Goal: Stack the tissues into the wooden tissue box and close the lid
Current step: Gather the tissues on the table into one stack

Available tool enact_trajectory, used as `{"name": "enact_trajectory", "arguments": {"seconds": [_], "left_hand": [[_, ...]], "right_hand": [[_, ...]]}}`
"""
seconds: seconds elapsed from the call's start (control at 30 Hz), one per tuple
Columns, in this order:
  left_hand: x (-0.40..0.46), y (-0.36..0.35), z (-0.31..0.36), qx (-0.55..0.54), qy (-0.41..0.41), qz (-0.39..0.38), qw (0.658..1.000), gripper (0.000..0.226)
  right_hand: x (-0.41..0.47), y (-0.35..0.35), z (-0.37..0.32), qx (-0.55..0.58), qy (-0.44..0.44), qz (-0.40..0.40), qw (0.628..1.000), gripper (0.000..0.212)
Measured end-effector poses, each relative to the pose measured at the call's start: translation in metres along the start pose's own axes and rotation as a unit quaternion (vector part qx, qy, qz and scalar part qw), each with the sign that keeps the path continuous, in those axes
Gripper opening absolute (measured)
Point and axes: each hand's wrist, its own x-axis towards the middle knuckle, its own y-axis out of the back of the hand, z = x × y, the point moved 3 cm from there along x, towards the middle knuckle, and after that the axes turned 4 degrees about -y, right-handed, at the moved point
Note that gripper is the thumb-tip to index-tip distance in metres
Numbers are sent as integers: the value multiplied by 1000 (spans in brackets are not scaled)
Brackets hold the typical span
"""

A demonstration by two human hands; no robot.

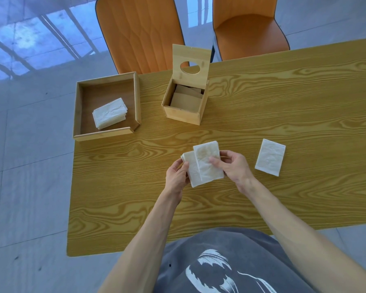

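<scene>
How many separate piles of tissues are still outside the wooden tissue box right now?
3: one pile in the open tray at left, one held between the left hand and right hand, one lying on the table at right. Tissues already inside the box aren't counted.

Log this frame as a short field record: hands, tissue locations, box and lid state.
left hand: holding lower tissue stack
right hand: holding upper tissue stack, overlapping the lower
loose tissue stack: on table, right of hands
tray: holds one tissue pile
tissue box: tissues already inside
lid: open, upright
</scene>
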Motion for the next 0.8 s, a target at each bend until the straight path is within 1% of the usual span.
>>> {"name": "enact_trajectory", "arguments": {"seconds": [0.17,0.43,0.53,0.67,0.73,0.8], "left_hand": [[1,1,-1,-6,3,-2,1000,27],[1,3,-2,-2,7,-4,1000,26],[1,4,-3,-5,5,-3,1000,26],[0,4,-4,-11,5,-7,1000,29],[0,4,-6,11,-6,0,1000,28],[1,3,-8,31,-16,13,999,32]], "right_hand": [[4,-19,12,-32,0,0,999,29],[6,-30,14,-124,18,36,991,34],[6,-32,14,-188,41,57,980,33],[5,-32,16,-281,57,103,952,37],[1,-32,14,-321,70,126,936,38],[-1,-29,12,-336,84,144,927,38]]}}
